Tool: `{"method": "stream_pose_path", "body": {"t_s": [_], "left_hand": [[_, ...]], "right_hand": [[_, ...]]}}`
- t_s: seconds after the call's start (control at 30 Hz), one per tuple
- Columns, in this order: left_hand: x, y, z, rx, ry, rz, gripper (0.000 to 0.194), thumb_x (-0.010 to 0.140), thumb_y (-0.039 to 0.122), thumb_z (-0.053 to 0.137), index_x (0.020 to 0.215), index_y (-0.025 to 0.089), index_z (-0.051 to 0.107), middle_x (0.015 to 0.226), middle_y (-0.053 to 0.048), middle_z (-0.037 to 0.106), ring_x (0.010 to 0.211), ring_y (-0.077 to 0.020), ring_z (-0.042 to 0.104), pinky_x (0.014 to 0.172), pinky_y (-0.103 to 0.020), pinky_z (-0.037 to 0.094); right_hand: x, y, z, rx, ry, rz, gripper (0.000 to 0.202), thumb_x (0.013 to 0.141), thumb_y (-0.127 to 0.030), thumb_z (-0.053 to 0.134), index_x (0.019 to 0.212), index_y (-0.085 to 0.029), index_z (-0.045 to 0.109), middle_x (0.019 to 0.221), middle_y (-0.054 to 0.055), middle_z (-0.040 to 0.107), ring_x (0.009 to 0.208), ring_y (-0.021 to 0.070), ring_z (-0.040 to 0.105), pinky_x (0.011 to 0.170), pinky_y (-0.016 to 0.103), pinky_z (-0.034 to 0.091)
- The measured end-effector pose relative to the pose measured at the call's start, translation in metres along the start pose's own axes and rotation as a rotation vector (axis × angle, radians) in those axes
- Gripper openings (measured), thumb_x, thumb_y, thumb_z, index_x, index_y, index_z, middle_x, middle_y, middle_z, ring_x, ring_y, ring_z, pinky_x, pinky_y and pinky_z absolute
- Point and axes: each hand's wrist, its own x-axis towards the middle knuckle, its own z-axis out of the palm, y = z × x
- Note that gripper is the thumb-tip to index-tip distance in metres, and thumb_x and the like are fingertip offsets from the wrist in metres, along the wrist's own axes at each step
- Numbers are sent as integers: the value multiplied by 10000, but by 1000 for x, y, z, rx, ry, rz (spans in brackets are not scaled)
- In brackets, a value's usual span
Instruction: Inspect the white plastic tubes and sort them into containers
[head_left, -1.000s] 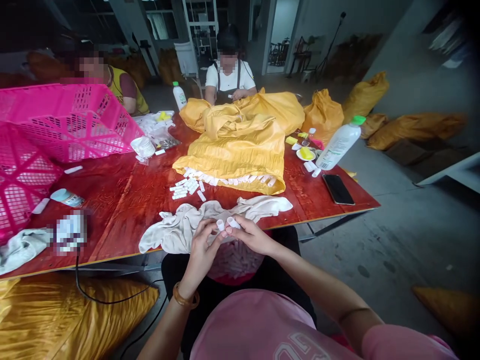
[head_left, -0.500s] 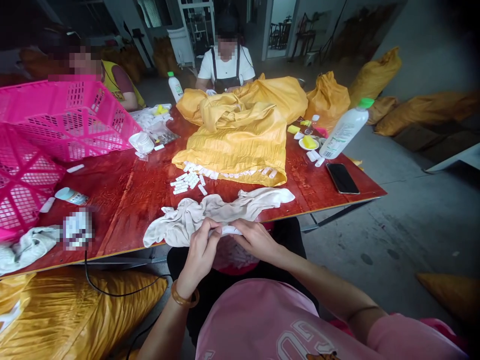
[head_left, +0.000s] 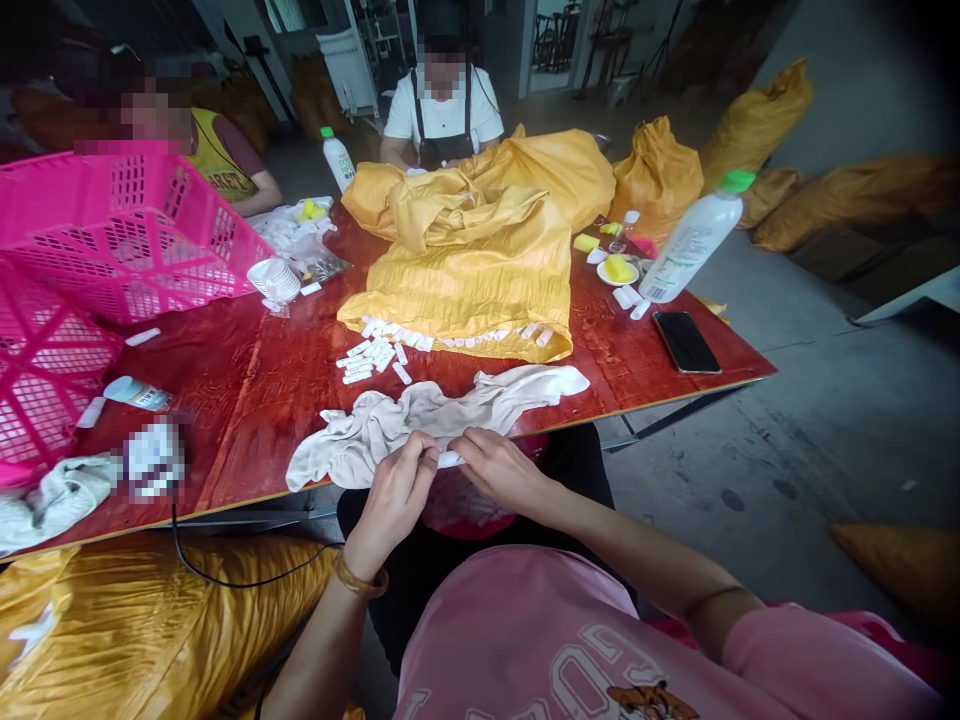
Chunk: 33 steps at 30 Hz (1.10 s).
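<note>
A small white tube-like piece (head_left: 450, 459) is held between my two hands, just off the front edge of the table. My left hand (head_left: 401, 487) pinches its left end with thumb and fingers. My right hand (head_left: 496, 465) closes over its right end. Right behind my fingers, a crumpled off-white cloth (head_left: 420, 420) lies along the table edge. Beneath my hands, in my lap, sits a pink container (head_left: 465, 530) with many white pieces in it, partly hidden by my hands. More white pieces (head_left: 371, 358) lie in a loose pile beyond the cloth.
A yellow woven sack (head_left: 465, 280) spills white pieces onto the red table (head_left: 247, 370). Pink crates (head_left: 142, 230) stand at left. At right are a white bottle (head_left: 694, 240) and a phone (head_left: 686, 342). Two people sit across and at far left. A full sack (head_left: 150, 620) lies below left.
My right hand has shifted slightly left, closer to my left hand, so less of the white piece shows between them. The view has tilted a little.
</note>
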Motion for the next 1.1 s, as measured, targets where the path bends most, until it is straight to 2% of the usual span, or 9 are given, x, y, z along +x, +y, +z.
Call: {"method": "stream_pose_path", "body": {"t_s": [0.1,0.33,0.5,0.6,0.73,0.9,0.97,1.03,1.1], "left_hand": [[5,1,8,-51,133,-62,240,1031,348,361,1154,218,522,976,-47,659,863,-186,635,790,-284,449],[15,-10,24,-120,134,13,333,1031,402,351,1100,212,615,1037,-61,681,947,-199,640,871,-303,470],[10,-12,22,-291,153,-88,374,1027,432,350,1276,217,530,784,-11,603,710,-173,594,702,-288,470],[6,-19,7,-288,179,-37,253,972,422,511,1098,214,579,803,-4,593,758,-164,576,722,-265,453],[2,-19,0,-213,54,37,289,984,389,490,800,191,594,757,-6,586,730,-150,546,708,-254,425],[1,-9,17,-290,109,-110,384,991,436,457,689,201,494,619,28,452,580,-129,434,574,-253,350],[-1,-7,25,-303,133,-149,383,989,445,455,694,205,490,608,33,444,560,-126,420,559,-253,342],[-3,-7,32,-315,166,-153,381,991,436,455,689,205,480,605,34,445,565,-125,428,571,-251,354],[-6,-8,38,-345,193,-123,373,995,413,457,686,204,470,615,32,455,586,-126,449,594,-248,373]], "right_hand": [[-3,-1,6,191,-17,19,138,994,-193,441,1099,-184,529,989,71,594,874,189,595,809,305,512],[0,-2,2,191,-21,5,249,962,-141,423,1185,-158,533,1085,120,601,999,222,589,888,351,502],[5,-3,-6,523,-29,120,169,979,-241,491,1094,-167,591,987,64,640,906,186,602,839,310,484],[5,-3,-13,766,-93,170,182,971,-307,541,1055,-166,619,945,29,651,840,153,600,796,269,472],[3,-5,-13,865,-157,142,198,975,-310,531,1075,-160,612,970,29,655,842,145,600,780,251,473],[-5,-5,-4,338,3,180,216,969,-189,439,1143,-180,566,1002,75,644,885,191,603,804,294,467],[-8,-4,-3,230,29,196,252,945,-154,431,1161,-176,558,1024,95,636,906,207,596,804,305,464],[-10,-4,-4,321,19,206,225,933,-157,447,1119,-171,573,995,83,632,879,196,589,794,298,462],[-10,-4,-4,596,-59,216,151,927,-190,485,1040,-170,584,896,38,619,768,156,568,730,262,460]]}}
